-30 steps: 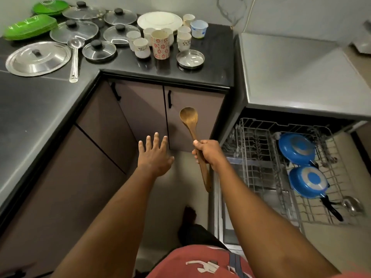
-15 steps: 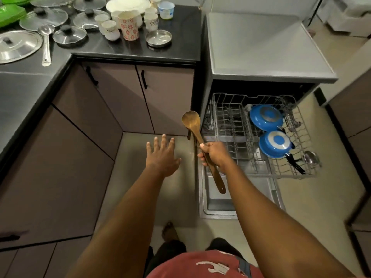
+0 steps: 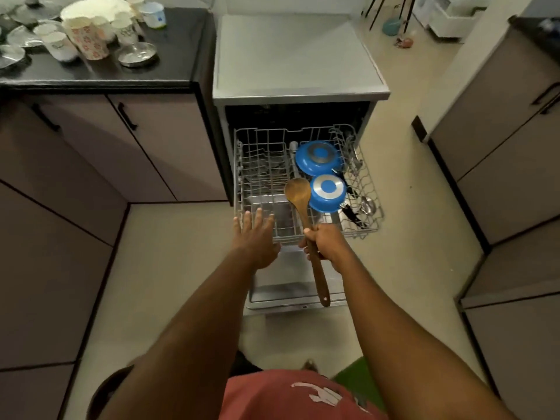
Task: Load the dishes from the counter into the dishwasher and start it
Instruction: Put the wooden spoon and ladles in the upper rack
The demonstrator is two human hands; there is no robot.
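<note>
My right hand grips a wooden spoon mid-handle, bowl upward, above the front edge of the pulled-out dishwasher rack. Beside it my left hand is spread flat with straight fingers, holding nothing, over the rack's front left corner. Two blue pans sit upside down in the rack's right half, with a steel ladle at the right front. The open dishwasher has its door folded down under the rack. Cups, a small steel plate and lids stand on the black counter at upper left.
Brown cabinets run along the left side and another cabinet block stands on the right, leaving a beige floor aisle around the dishwasher. The rack's left half holds only bare tines.
The view has swung right and toward the dishwasher. Both hands moved from in front of the cabinets to over the rack's front edge, the spoon still in my right hand.
</note>
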